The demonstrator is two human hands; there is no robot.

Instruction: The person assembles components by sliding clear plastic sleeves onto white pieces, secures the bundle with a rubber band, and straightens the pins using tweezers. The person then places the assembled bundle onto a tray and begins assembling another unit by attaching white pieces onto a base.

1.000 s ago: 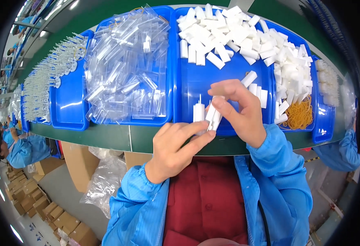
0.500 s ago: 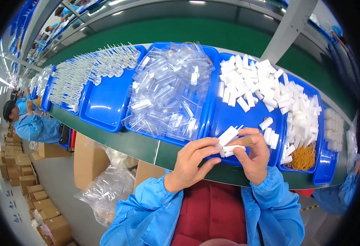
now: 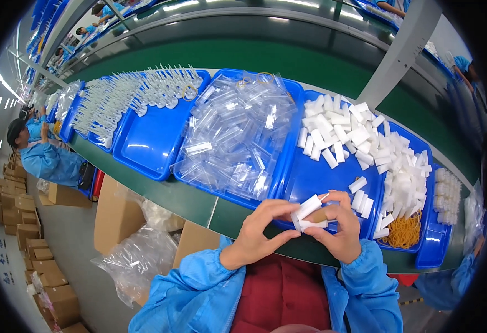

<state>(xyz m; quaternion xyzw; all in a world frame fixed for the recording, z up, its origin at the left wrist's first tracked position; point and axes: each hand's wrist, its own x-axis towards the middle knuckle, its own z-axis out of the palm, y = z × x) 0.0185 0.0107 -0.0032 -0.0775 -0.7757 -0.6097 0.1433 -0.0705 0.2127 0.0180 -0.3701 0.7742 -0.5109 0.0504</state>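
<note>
This is a factory, because a long green tabletop (image 3: 160,191) runs across the middle with many blue trays (image 3: 149,150) full of small white parts (image 3: 343,133), workers in blue coats (image 3: 46,161) sit at the left, and brown boxes (image 3: 16,222) pile up lower left.

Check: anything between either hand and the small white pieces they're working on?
Nothing visible. The left hand and right hand both already pinch the small white pieces between their fingertips, above the near rim of the blue tray. No other thing sits between the hands and the pieces.
</note>
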